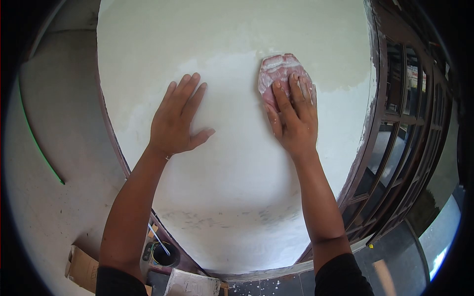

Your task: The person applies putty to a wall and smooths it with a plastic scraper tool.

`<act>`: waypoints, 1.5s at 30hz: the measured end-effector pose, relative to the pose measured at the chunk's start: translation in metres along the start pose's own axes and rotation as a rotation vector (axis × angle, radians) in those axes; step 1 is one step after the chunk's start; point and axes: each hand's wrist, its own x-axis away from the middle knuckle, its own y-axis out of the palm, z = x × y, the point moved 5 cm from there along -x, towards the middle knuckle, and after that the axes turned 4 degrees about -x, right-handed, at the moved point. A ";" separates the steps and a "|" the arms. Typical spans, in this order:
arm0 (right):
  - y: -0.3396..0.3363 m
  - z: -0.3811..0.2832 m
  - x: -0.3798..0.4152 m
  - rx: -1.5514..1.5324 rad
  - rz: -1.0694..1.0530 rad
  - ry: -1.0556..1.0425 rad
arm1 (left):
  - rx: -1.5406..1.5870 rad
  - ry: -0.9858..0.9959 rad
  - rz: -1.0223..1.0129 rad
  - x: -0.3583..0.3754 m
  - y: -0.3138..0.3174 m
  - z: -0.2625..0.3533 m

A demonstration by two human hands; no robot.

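In front of me is a pale wall surface (237, 128), whiter and damp-looking around my hands, greenish-grey higher up. My left hand (180, 113) lies flat against it with fingers spread and nothing held. Beside it to the right, my right hand (295, 111) presses a pinkish-red pad (276, 74) to the surface. White paste smears the pad, which could be a sponge or folded cloth. My right fingers cover its lower right part, and specks of white cling to them.
Brown window frames with glass panes (402, 123) line the right side. Low at left are a black bucket (168, 256) with a stick in it, a cardboard box (84, 266) and a white-smeared board (191, 285). White spots dot the dark tiled floor (291, 286).
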 end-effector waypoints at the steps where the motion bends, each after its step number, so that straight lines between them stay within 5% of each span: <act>1: 0.003 0.000 -0.008 -0.014 0.029 -0.003 | -0.002 -0.002 0.000 0.000 0.000 0.000; 45: 0.003 -0.012 0.028 0.067 -0.096 0.019 | -0.011 -0.015 -0.004 0.001 0.000 0.000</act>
